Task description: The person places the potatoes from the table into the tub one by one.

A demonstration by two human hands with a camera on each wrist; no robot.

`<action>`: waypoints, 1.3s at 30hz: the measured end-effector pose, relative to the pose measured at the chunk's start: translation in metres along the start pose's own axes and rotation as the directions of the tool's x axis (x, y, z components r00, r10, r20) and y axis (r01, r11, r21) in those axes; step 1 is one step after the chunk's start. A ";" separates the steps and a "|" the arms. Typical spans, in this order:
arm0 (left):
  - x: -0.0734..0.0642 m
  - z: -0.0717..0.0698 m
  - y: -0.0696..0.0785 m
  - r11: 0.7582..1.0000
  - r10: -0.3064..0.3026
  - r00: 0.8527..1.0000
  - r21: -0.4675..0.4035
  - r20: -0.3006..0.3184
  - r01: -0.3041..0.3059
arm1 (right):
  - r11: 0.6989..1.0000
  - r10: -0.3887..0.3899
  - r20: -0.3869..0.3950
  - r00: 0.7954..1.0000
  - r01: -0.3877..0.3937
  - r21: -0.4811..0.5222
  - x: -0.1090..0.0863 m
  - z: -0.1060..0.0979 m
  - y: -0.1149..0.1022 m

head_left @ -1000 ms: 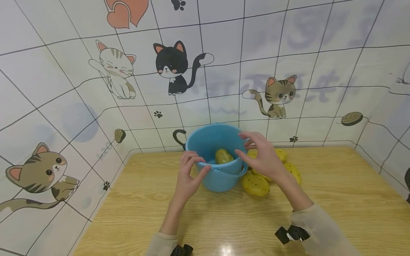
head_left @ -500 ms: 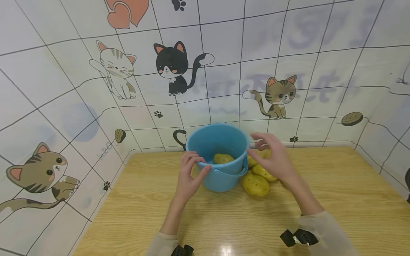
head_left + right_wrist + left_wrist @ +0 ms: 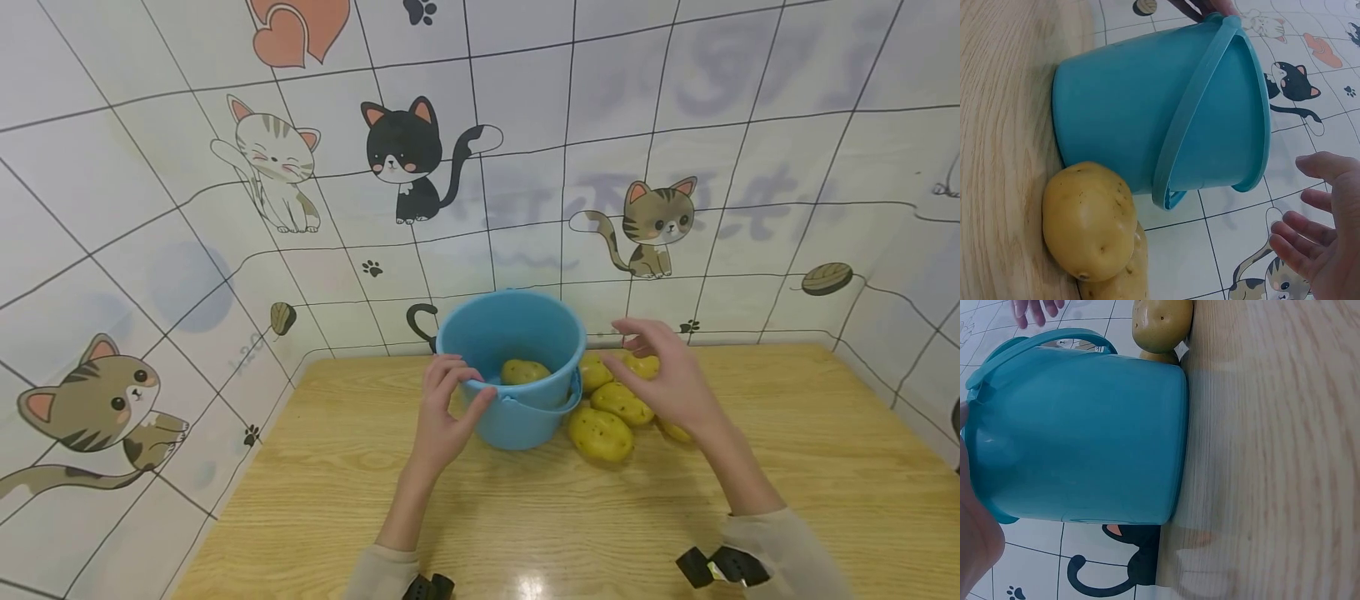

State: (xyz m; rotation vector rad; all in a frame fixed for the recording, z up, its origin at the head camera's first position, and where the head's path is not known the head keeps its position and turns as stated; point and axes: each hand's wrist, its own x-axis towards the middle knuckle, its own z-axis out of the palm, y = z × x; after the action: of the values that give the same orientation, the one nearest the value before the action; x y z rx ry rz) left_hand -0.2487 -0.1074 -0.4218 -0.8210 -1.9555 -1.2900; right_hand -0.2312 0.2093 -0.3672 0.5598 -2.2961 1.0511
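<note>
A blue bucket (image 3: 517,429) stands upright on the table, its handle hanging down on the front right side. One potato (image 3: 525,372) lies inside it. My left hand (image 3: 446,417) grips the near left rim, fingers over the edge and thumb along the front. To the right of the bucket, my right hand (image 3: 678,387) hovers above several yellow potatoes (image 3: 602,434), holding nothing, with its fingers loosely bent. In the right wrist view that hand (image 3: 1319,219) is apart from the bucket, and a potato (image 3: 1090,222) sits against the bucket's base. The right hand partly hides the potatoes behind it.
The wooden table (image 3: 322,500) extends to both sides and in front of the bucket. A white wall covering (image 3: 525,167) with grid lines and cartoon cats rises just behind the bucket and continues at both sides.
My right hand has moved right, from over the bucket's rim to above the loose potatoes. The potato in the bucket has settled lower and flatter. My left hand keeps its place on the rim.
</note>
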 end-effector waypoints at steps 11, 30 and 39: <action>-0.001 0.000 -0.003 1.000 0.013 1.000 0.016 -0.001 -0.013 | 0.997 0.056 0.057 0.997 -0.053 -0.054 -0.010 -0.005 0.011; 0.001 0.000 0.000 1.000 0.006 1.000 0.008 0.002 -0.007 | 0.985 0.135 0.112 0.984 -0.121 -0.125 -0.031 -0.021 0.048; 0.000 0.000 -0.002 1.000 0.020 1.000 0.012 -0.006 -0.020 | 0.980 0.155 0.137 0.978 -0.135 -0.145 -0.037 -0.025 0.059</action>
State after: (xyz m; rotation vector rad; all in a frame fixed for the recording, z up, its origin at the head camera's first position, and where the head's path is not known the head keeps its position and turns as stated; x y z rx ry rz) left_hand -0.2503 -0.1077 -0.4231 -0.8282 -1.9441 -1.2659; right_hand -0.2289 0.2700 -0.4090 0.4337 -2.5496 0.9388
